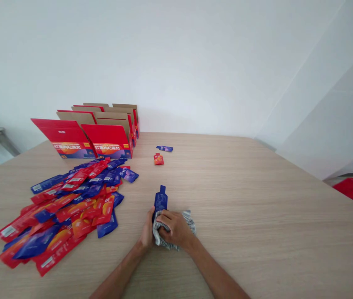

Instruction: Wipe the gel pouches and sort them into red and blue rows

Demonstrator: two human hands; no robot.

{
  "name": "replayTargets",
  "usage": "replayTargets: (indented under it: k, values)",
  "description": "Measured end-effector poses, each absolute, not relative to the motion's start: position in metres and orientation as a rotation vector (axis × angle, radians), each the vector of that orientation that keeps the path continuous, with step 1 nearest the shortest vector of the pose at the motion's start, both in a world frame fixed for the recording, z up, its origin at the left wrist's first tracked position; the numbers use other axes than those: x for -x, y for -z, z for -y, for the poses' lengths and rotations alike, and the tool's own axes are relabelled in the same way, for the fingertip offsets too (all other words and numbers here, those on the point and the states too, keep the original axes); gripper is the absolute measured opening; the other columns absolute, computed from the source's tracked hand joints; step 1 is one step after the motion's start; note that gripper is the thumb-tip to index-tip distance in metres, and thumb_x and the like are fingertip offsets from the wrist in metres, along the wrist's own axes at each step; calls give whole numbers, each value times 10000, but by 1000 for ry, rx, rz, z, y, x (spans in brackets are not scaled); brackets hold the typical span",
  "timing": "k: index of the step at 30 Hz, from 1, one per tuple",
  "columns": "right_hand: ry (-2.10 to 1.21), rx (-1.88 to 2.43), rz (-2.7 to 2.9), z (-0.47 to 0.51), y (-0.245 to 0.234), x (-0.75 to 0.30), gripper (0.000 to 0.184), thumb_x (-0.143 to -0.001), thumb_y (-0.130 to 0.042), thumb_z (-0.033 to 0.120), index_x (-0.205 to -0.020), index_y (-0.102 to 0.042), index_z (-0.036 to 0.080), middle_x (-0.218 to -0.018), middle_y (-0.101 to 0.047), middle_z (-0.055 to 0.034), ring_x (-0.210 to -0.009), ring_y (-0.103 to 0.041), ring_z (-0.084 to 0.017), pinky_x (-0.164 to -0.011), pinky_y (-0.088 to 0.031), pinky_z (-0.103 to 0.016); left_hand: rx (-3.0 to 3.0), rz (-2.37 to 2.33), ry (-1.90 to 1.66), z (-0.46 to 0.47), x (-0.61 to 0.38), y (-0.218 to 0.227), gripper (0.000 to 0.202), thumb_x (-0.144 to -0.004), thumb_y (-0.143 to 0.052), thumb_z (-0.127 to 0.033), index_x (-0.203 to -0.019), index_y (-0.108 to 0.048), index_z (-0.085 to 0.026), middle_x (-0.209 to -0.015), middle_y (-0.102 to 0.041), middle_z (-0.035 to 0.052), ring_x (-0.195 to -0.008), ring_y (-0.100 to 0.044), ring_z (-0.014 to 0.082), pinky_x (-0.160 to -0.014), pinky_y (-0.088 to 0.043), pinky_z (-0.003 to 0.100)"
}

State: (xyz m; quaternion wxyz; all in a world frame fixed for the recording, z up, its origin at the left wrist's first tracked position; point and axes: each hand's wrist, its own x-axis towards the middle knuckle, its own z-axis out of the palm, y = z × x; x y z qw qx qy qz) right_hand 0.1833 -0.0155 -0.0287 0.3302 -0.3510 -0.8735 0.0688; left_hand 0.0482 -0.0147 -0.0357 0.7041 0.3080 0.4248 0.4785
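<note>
between left thumb [150,215] and right fingers [164,219], blue pouch [161,201]

packets [70,207] left of cloth [158,233], boxes [107,139] behind packets

The pouch [161,201] looks to me like smooth plastic film, and the heap [104,209] is the same stuff, glossy where light catches it. The cloth [189,220] is rumpled fabric without shine. Those boxes [105,133] are card, printed smooth outside, plain matt inside. The table [241,199] shows dull wood grain; the wall [195,66], smooth and matt.
</note>
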Motion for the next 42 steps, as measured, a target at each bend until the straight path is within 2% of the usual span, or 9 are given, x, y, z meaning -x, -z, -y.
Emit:
replayTargets:
  k: [4,9,12,18,22,26,29,36,42]
  values:
    - [-145,996,2152,11,28,-192,227,-833,-572,104,-1015,-645,218,-918,-685,-40,-786,-663,-182,-729,-511,-253,-742,-933,-1119,16,-51,36,538,-740,-654,-765,-833,-736,-242,-1061,-783,110,-1318,-590,334,-1236,-366,444]
    - [-99,1086,1848,5,18,-206,252,-847,-463,68,-992,-617,205,-886,-653,-44,-785,-644,-183,-707,-497,-252,-999,-848,-1105,23,-54,35,551,-867,-602,-642,-1137,-764,-190,-1305,-725,85,-1440,-479,316,-1289,-222,471]
    - [-129,1070,1897,9,17,-201,245,-837,-473,73,-978,-619,209,-875,-653,-39,-777,-641,-181,-702,-496,-251,-906,-849,-1126,22,-54,33,563,-816,-646,-669,-1074,-771,-184,-1282,-735,92,-1447,-471,332,-1293,-210,475]
    - [-193,905,2196,20,27,-183,267,-776,-558,88,-988,-652,221,-889,-685,-30,-772,-652,-178,-706,-507,-251,-628,-833,-1121,15,-53,31,556,-724,-644,-795,-757,-713,-245,-1082,-786,122,-1347,-569,345,-1243,-348,427]
    - [-134,978,2066,14,25,-193,258,-813,-512,74,-994,-635,212,-901,-675,-38,-757,-648,-177,-692,-499,-251,-777,-833,-1192,15,-58,37,564,-739,-674,-750,-890,-751,-211,-1180,-764,105,-1392,-525,319,-1285,-254,435]
    - [-76,1072,1881,7,19,-208,224,-859,-470,86,-986,-606,210,-866,-641,-33,-757,-634,-182,-687,-492,-252,-969,-762,-1148,19,-61,47,588,-852,-611,-693,-1079,-763,-172,-1270,-736,100,-1438,-470,310,-1299,-177,472]
    - [-82,1049,1877,9,18,-207,226,-858,-467,85,-986,-601,214,-852,-637,-30,-747,-629,-178,-683,-490,-249,-969,-734,-1144,19,-61,49,555,-862,-627,-668,-1082,-764,-176,-1260,-740,91,-1432,-477,304,-1295,-189,462]
    - [-168,873,2139,19,25,-187,275,-783,-504,80,-974,-629,234,-854,-675,-26,-713,-637,-172,-684,-499,-248,-708,-785,-1210,12,-60,39,612,-763,-627,-798,-857,-748,-205,-1068,-775,111,-1307,-581,323,-1242,-335,444]
    - [-87,1075,1844,5,24,-211,218,-873,-463,94,-979,-604,223,-853,-640,-22,-769,-642,-176,-709,-495,-254,-1120,-731,-1133,24,-58,31,605,-940,-495,-692,-1132,-740,-173,-1302,-708,114,-1390,-511,301,-1272,-243,468]
